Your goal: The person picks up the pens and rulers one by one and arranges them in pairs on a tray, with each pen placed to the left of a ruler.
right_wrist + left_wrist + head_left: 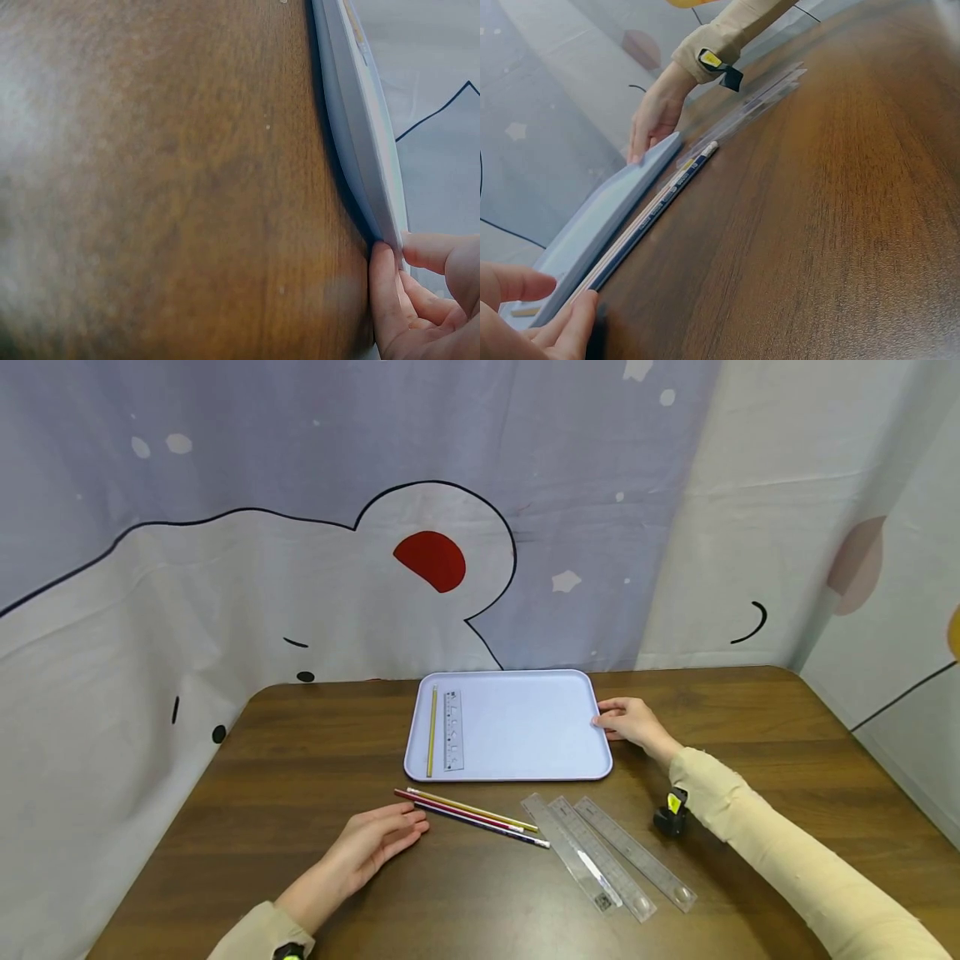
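A pale lavender tray (pixel 528 727) lies toward the back of the table; on its left side are a yellow pencil (pixel 432 731) and a short clear ruler (pixel 453 731). My right hand (pixel 633 722) pinches the tray's right rim, thumb over the edge and fingers against the outer side, as the right wrist view shows. In front of the tray lie a yellow pencil (pixel 480 810), a red pencil (pixel 457 808) and a dark blue pencil (pixel 483 827), side by side. My left hand (pixel 378 847) is at their left end, fingers extended, thumb and fingertips apart.
Three clear rulers (pixel 633 852) lie slanted on the wooden table (pixel 315 752), right of the pencils and in front of the right forearm. Behind the table hangs a printed curtain (pixel 585 527). A black and yellow wrist device (pixel 671 814) sits at the right sleeve.
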The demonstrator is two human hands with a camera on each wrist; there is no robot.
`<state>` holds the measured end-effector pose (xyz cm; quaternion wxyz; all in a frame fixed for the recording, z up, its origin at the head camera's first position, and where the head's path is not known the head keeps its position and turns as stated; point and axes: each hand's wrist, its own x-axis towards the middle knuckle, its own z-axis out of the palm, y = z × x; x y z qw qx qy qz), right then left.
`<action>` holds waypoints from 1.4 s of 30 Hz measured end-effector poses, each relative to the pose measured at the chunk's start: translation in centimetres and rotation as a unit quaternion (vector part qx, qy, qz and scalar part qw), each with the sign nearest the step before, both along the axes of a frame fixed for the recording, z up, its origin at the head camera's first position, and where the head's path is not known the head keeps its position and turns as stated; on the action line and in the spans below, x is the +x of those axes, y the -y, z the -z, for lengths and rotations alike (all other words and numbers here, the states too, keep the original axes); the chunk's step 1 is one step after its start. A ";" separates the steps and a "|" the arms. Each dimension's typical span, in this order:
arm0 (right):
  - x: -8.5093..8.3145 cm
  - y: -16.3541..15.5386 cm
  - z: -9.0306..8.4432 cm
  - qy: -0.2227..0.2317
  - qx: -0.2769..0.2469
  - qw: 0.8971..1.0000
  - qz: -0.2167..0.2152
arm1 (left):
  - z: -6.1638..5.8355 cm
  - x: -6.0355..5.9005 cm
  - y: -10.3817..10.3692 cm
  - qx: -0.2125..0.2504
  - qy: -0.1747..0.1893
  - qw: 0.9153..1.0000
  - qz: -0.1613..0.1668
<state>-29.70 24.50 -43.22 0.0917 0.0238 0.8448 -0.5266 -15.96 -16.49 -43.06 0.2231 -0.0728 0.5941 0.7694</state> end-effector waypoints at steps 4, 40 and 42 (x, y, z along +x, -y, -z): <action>0.0 0.0 0.0 0.001 -0.004 1.000 0.000 | 0.0 -0.2 -0.2 0.001 0.002 1.000 -0.003; 0.1 0.0 0.0 -0.001 -0.003 1.000 -0.001 | -0.1 -3.3 1.7 -0.028 0.012 0.998 -0.053; 0.1 0.0 0.0 -0.001 -0.004 1.000 0.000 | -0.1 -3.6 1.8 -0.029 0.014 0.998 -0.050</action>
